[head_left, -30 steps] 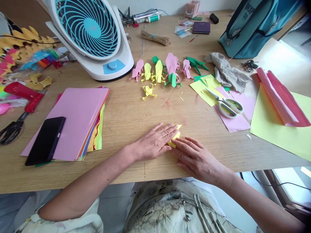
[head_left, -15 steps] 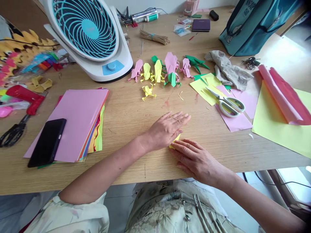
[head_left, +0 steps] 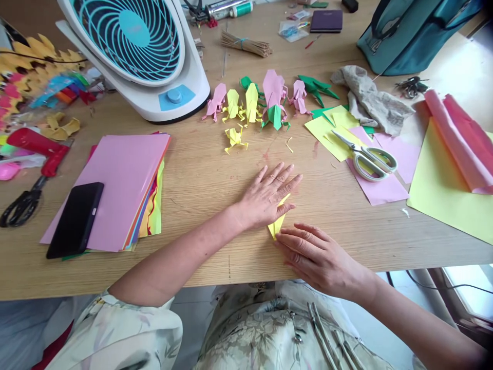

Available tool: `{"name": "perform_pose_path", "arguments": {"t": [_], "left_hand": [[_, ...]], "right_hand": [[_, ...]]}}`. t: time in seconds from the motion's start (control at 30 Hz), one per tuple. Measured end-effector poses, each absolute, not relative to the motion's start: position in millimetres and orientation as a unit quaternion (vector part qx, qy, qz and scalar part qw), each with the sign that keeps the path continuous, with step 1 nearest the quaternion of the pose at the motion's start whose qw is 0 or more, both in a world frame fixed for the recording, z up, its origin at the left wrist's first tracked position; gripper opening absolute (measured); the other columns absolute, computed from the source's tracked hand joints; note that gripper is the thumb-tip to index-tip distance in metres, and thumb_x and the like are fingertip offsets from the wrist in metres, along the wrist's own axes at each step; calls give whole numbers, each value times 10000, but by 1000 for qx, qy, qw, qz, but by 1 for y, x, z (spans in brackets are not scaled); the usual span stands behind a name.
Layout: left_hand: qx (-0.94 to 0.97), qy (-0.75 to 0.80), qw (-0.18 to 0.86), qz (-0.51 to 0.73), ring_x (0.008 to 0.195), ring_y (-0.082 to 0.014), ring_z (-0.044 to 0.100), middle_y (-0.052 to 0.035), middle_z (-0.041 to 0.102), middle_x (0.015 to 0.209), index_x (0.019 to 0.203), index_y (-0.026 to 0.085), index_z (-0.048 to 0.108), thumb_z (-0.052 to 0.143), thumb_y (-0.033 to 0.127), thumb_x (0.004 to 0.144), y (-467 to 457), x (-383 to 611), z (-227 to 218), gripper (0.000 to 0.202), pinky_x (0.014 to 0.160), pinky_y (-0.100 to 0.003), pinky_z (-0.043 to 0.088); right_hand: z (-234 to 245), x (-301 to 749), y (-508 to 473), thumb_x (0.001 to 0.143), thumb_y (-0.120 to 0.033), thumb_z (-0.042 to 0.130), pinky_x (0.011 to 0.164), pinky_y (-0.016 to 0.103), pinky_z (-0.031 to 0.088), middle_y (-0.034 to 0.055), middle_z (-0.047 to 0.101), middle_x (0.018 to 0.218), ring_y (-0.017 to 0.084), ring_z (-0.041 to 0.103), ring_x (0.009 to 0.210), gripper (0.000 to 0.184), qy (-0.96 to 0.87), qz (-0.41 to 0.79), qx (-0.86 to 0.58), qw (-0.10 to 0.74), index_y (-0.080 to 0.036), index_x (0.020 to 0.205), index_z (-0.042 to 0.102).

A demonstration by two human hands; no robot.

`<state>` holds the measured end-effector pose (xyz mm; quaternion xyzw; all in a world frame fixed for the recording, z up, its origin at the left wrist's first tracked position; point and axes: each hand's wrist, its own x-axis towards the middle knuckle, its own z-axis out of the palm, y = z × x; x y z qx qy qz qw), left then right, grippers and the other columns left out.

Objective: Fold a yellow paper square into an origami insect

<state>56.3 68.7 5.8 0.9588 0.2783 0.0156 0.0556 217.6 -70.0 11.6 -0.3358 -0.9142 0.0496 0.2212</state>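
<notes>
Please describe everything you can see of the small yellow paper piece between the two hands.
The yellow paper piece is small, thin and folded into a narrow pointed shape. It lies slanted on the wooden table, near its front edge. The left hand presses flat on its upper part, hiding some of it. Fingertips of the right hand reach its lower tip.

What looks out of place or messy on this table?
Nothing is spilled or broken. The coloured paper stack lies fanned askew under a black phone. A reddish smear marks the wooden table in front of the origami figures, and a paper sliver lies beside it. The left hand rests on the yellow folded paper.
</notes>
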Motion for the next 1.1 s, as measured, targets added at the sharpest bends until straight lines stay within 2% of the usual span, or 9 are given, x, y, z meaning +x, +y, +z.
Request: {"name": "perform_pose_path", "arguments": {"t": [0.13,0.4,0.53,0.6,0.67,0.77,0.93,1.1], "left_hand": [[958,282,46,20,1540,-315,106,-121,154,1659,1579,191,210,423,484,991,66,57,6,692,1231,-546,79],[954,292,71,24,1537,-317,118,-120,179,1654,1582,206,194,391,484,1002,68,55,6,673,1218,-588,101],[953,294,51,56,1538,-326,106,-123,168,1655,1577,194,211,457,458,985,64,56,9,693,1208,-628,34],[957,276,51,69,1543,-303,91,-114,154,1658,1580,179,192,465,422,988,56,58,12,696,1220,-596,17],[964,245,79,62,1546,-272,87,-102,134,1662,1580,155,183,406,420,1008,49,60,12,669,1239,-530,65],[971,207,119,29,1545,-273,88,-103,139,1660,1579,146,184,340,473,1018,43,63,10,669,1241,-510,86],[968,195,159,5,1550,-247,56,-77,120,1664,1584,178,158,261,554,1015,50,62,8,691,1247,-491,79],[966,202,159,-16,1550,-230,45,-44,131,1663,1582,193,175,246,480,1038,52,63,10,619,1251,-473,71]], "right_hand": [[11,217,-69,980,-204,536,1018,463,514,176,645,1320,283,614,1191,348,-915,40,-342,209,-34,1274,614],[7,215,-76,996,-273,516,1147,502,403,170,537,1452,305,493,1354,438,-932,28,-321,166,-27,1356,556],[5,213,-80,1000,-299,505,1150,501,403,172,482,1498,308,455,1388,468,-931,15,-329,157,-31,1383,532],[4,212,-81,1002,-299,502,1146,491,411,170,513,1473,301,463,1382,457,-928,15,-334,167,-30,1368,546],[2,211,-80,999,-294,506,1136,493,422,161,571,1421,303,491,1358,443,-923,19,-337,184,-33,1353,564],[1,211,-80,989,-299,519,1121,511,432,164,625,1357,321,516,1333,449,-917,23,-339,209,-27,1342,574],[2,211,-82,994,-348,504,1103,512,454,179,610,1370,327,524,1328,497,-920,39,-337,197,-14,1357,559],[3,209,-83,996,-365,496,1121,526,435,191,587,1394,339,507,1341,519,-923,39,-339,179,-1,1362,549]]}}
